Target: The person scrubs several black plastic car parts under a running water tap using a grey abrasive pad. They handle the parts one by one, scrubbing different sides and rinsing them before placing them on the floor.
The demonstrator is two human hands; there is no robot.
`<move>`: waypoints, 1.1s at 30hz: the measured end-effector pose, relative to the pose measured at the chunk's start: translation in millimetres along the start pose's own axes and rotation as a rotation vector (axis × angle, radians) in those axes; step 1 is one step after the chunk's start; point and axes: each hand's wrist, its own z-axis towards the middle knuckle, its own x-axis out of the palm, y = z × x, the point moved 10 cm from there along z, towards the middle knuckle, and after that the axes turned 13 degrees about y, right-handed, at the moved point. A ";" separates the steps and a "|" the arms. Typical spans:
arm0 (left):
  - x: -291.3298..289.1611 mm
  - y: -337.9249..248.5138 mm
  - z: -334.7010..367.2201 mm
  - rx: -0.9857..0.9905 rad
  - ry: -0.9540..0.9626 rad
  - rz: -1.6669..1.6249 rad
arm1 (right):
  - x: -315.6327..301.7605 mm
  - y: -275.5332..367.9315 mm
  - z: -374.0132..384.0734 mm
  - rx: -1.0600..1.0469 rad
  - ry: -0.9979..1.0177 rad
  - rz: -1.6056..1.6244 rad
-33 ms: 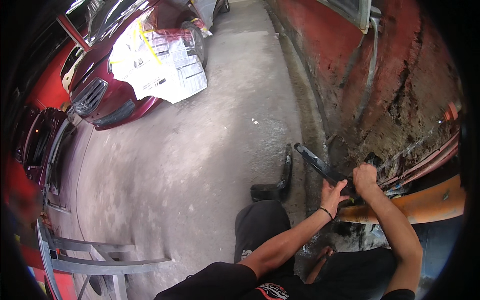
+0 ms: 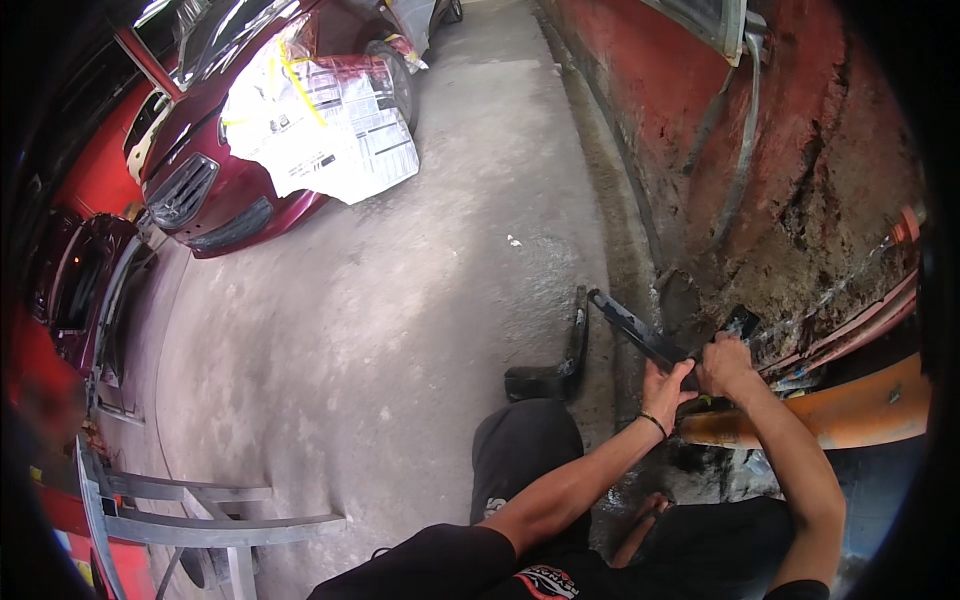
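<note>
A black angled piece (image 2: 640, 335), bent like an L or V and wet-looking on its surface, is held up in front of me to the right. My left hand (image 2: 664, 396) grips it near its bend, thumb and fingers around it. Around its shorter arm, my right hand (image 2: 724, 366) is closed; whether anything small is inside those fingers is hidden. The end of that arm sticks out past the right knuckles. A similar black angled piece (image 2: 546, 380) lies on the concrete floor, left of the held one and just beyond my knee.
An orange curved panel (image 2: 840, 408) lies right of my hands. A thin water stream seems to run from a red pipe fitting (image 2: 906, 226) by the dirty red wall (image 2: 660, 80). Far left stands a maroon car (image 2: 240, 228) partly covered with paper (image 2: 350, 160); a grey metal frame (image 2: 220, 528) stands near left.
My right hand has slid slightly toward the bend, showing more of the shorter arm's end. The left hand keeps nearly the same place.
</note>
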 end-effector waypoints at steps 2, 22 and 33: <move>-15.7 4.4 5.1 0.002 -0.007 -0.003 | -3.4 15.9 -18.2 -0.127 -0.028 0.219; -17.4 1.6 12.7 -0.024 0.008 0.017 | -33.1 9.9 -35.5 -0.198 -0.271 0.097; -12.1 -1.3 3.7 -0.039 0.015 0.098 | 0.8 -0.4 -11.6 -0.075 0.062 0.222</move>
